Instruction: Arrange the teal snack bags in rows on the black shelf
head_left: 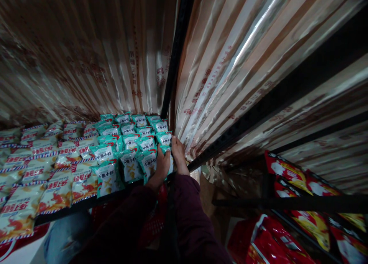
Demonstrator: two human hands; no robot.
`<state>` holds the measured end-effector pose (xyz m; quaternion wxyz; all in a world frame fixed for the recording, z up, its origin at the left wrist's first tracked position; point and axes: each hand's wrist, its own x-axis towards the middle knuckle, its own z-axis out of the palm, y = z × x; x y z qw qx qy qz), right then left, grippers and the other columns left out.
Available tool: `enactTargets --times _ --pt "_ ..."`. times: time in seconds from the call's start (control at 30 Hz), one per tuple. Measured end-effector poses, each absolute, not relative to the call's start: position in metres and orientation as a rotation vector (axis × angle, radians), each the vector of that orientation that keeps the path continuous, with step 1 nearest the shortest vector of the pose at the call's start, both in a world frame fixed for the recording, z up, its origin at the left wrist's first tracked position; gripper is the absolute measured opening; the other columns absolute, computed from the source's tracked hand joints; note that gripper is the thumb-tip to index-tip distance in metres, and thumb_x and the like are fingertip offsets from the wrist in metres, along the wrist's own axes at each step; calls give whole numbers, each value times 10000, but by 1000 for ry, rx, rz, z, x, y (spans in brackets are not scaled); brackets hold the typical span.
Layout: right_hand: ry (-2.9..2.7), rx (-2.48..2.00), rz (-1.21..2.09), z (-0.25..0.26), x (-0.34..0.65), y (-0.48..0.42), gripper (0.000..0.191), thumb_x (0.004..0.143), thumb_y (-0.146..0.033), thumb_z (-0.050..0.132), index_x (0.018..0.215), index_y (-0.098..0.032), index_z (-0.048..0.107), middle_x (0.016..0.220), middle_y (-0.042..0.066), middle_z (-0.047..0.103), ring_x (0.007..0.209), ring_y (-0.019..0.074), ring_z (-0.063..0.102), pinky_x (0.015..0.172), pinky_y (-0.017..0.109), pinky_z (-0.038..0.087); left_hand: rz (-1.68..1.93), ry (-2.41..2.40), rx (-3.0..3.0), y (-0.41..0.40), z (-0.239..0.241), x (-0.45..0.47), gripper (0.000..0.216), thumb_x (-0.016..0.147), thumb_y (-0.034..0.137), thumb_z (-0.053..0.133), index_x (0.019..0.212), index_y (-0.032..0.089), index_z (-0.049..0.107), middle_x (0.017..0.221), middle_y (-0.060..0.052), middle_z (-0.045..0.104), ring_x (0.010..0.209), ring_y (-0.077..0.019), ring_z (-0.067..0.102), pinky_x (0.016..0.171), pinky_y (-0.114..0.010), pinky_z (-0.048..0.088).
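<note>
Rows of teal-and-white snack bags (106, 179) lie on the shelf in front of me. At the right end of these rows, both my hands are around one teal-and-white snack bag (171, 165). My left hand (162, 163) grips it from the left, thumb on top. My right hand (178, 153) presses along its right side, fingers bent toward the bag's far end. Most of that bag is hidden by the hands. Another teal bag (165, 138) lies just beyond the fingertips, and one more (148, 161) sits against my left hand.
White snack bags with red lettering (59, 189) fill the shelf's left part. A dark metal post (176, 53) rises at the corner, before pleated beige curtains (138, 57). A dark bar (258, 107) slants on the right. Red and yellow bags (313, 225) sit lower right; a red basket (152, 225) is below.
</note>
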<state>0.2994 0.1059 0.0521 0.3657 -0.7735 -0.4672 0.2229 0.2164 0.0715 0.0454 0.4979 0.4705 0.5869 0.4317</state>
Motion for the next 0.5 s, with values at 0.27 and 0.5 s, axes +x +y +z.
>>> enactTargets --times 0.27,0.5 --pt "-1073 -1815 156 40 292 92 584 940 -447 296 1352 -71 469 1364 196 512 1293 265 448 1091 445 331 1028 1467 1130 69 47 220 611 874 273 477 1434 106 297 1466 -172 410 1380 -243 362 1139 -330 269" --pt "-1177 -1697 21 43 270 50 543 985 -393 228 1392 -91 422 1473 174 396 1412 225 297 1141 463 289 1041 1396 1115 65 43 215 552 905 324 433 1405 117 326 1429 -153 455 1350 -213 403 1115 -294 304"
